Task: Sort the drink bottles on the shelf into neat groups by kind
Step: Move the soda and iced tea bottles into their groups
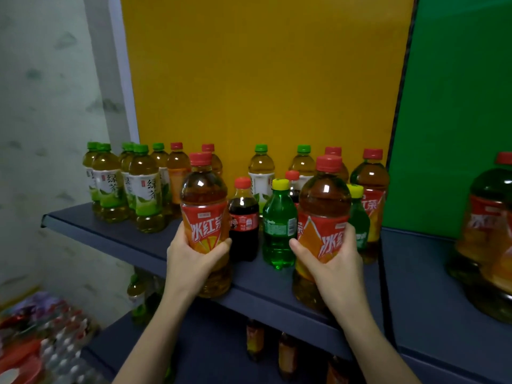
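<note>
Gripping left bottle (pixel 203 195) and right bottle (pixel 324 200) near shelf edge (pixel 260 295).

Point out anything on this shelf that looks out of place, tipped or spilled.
Nothing is tipped or spilled, but the kinds are mixed. A red-capped tea bottle stands at the right end of the green tea group. Two green-capped bottles stand apart at the back among red-capped ones, behind the cola and Sprite.
</note>
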`<state>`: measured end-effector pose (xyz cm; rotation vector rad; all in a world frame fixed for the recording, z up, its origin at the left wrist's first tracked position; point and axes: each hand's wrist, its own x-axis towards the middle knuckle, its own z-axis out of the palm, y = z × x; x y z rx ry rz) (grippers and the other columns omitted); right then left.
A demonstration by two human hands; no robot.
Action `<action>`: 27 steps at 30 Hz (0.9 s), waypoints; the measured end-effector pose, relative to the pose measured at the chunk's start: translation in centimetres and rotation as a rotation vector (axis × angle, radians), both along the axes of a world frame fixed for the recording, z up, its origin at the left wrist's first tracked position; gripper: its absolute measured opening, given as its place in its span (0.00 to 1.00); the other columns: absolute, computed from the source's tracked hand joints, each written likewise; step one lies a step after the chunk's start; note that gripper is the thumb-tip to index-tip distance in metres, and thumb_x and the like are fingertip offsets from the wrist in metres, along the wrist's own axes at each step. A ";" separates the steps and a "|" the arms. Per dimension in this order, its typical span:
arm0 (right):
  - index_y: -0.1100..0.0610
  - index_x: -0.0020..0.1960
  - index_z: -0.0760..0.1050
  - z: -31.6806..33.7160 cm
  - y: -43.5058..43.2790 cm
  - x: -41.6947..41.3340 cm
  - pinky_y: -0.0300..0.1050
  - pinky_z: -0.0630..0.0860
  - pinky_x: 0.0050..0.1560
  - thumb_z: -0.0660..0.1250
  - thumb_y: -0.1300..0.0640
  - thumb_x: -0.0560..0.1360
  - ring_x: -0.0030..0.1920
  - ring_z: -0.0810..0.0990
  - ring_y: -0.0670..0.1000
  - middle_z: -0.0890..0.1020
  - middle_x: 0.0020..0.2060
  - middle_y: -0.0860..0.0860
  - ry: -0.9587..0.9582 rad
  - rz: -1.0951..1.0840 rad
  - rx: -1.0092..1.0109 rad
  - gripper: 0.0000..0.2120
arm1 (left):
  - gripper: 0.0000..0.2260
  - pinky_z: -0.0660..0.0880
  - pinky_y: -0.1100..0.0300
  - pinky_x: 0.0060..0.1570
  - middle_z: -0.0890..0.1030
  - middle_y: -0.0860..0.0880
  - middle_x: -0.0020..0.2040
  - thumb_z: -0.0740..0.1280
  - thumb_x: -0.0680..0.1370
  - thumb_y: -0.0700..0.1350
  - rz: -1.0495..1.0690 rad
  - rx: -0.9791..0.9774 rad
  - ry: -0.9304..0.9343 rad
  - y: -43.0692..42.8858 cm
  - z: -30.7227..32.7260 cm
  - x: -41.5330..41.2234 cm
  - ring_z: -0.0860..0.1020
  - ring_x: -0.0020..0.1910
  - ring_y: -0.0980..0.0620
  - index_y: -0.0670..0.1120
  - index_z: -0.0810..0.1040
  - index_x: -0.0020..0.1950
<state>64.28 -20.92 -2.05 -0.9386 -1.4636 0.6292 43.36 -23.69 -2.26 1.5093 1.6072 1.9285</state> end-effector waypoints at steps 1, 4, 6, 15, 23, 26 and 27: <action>0.51 0.64 0.63 -0.1 0.3 -0.4 0.29 0.67 0.41 0.76 0.49 0.63 0.48 0.75 0.41 0.75 0.49 0.43 -0.008 -0.026 0.000 0.35 | 0.31 0.74 0.58 0.49 0.78 0.58 0.48 0.74 0.56 0.59 -0.017 0.002 0.000 0.8 -0.1 -0.6 0.77 0.48 0.59 0.54 0.70 0.55; 0.51 0.68 0.58 -0.2 0.9 -1.4 0.28 0.66 0.42 0.76 0.49 0.62 0.51 0.74 0.46 0.73 0.54 0.46 0.000 -0.100 -0.002 0.41 | 0.31 0.74 0.60 0.48 0.77 0.59 0.48 0.75 0.57 0.58 -0.068 0.001 -0.002 3.1 -0.2 -2.2 0.76 0.49 0.61 0.54 0.70 0.56; 0.51 0.68 0.55 -0.1 0.9 -2.2 0.26 0.65 0.42 0.76 0.50 0.62 0.53 0.72 0.46 0.70 0.56 0.45 -0.005 -0.149 0.016 0.43 | 0.32 0.72 0.63 0.45 0.77 0.59 0.48 0.71 0.54 0.62 -0.104 -0.004 -0.012 4.5 -0.1 -3.3 0.76 0.48 0.61 0.55 0.70 0.55; 0.51 0.72 0.54 -0.5 1.3 -4.4 0.35 0.68 0.51 0.68 0.41 0.62 0.55 0.72 0.46 0.71 0.58 0.47 -0.082 -0.365 0.036 0.44 | 0.30 0.69 0.62 0.48 0.71 0.59 0.49 0.75 0.68 0.43 -0.238 -0.075 0.062 8.8 0.2 -6.4 0.73 0.46 0.63 0.50 0.59 0.61; 0.44 0.67 0.65 0.0 -1.1 -2.5 0.25 0.66 0.51 0.55 0.33 0.71 0.59 0.69 0.33 0.71 0.57 0.38 -0.248 -0.464 0.103 0.28 | 0.31 0.63 0.59 0.67 0.67 0.50 0.67 0.63 0.72 0.60 -0.096 0.152 0.054 5.5 -0.7 -6.2 0.66 0.66 0.54 0.48 0.62 0.71; 0.47 0.61 0.70 0.3 -1.7 -0.7 0.24 0.66 0.52 0.58 0.41 0.73 0.57 0.71 0.36 0.72 0.54 0.41 -0.276 -0.586 0.194 0.19 | 0.16 0.67 0.72 0.58 0.74 0.50 0.57 0.61 0.73 0.47 -0.159 0.410 0.163 3.1 -0.9 -3.4 0.71 0.58 0.61 0.43 0.72 0.59; 0.48 0.61 0.70 0.3 -1.7 -0.2 0.24 0.65 0.52 0.61 0.44 0.74 0.56 0.71 0.37 0.72 0.54 0.43 -0.259 -0.612 0.207 0.18 | 0.13 0.68 0.71 0.57 0.75 0.52 0.55 0.61 0.74 0.46 -0.255 0.410 0.202 2.7 -1.2 -2.1 0.72 0.57 0.62 0.46 0.73 0.56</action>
